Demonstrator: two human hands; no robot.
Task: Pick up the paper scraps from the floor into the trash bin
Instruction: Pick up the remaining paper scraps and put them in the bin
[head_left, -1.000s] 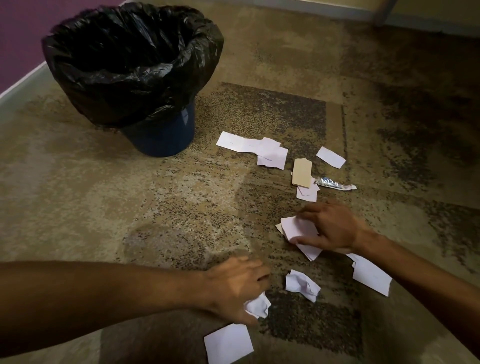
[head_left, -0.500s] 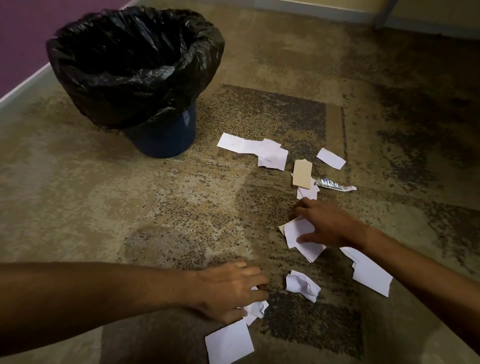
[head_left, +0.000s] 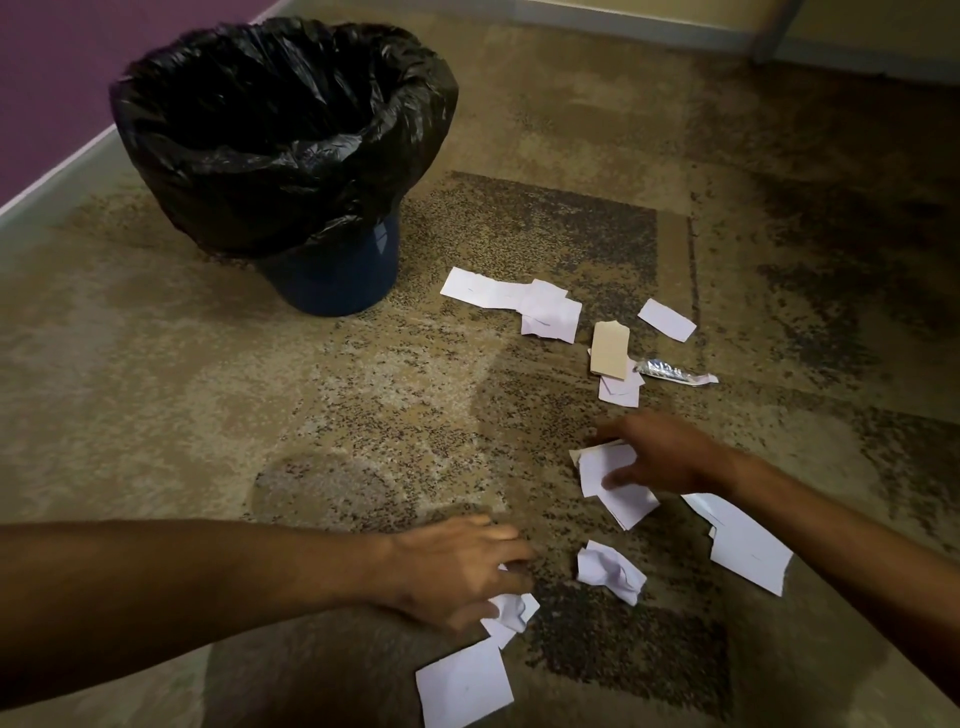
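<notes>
Paper scraps (head_left: 550, 309) lie scattered over the patterned carpet (head_left: 260, 389), none yet in the trash bin (head_left: 283, 145), which stands just beyond the farthest pieces with its black liner folded over the rim, mouth open to receive them. The right hand (head_left: 662, 454) pinches a small stack of white scraps (head_left: 610, 475) between thumb and fingers, apparently gathering several before a trip to the bin. The left hand (head_left: 457, 566) curls down around a crumpled scrap (head_left: 511, 610), fingers closing on it. Between the hands sits another crumpled piece (head_left: 610, 569); flat sheets lie nearest the camera (head_left: 465, 686) and under the right forearm (head_left: 743, 548). A tan card (head_left: 609, 349) and a foil wrapper (head_left: 670, 371) rest farther out.
</notes>
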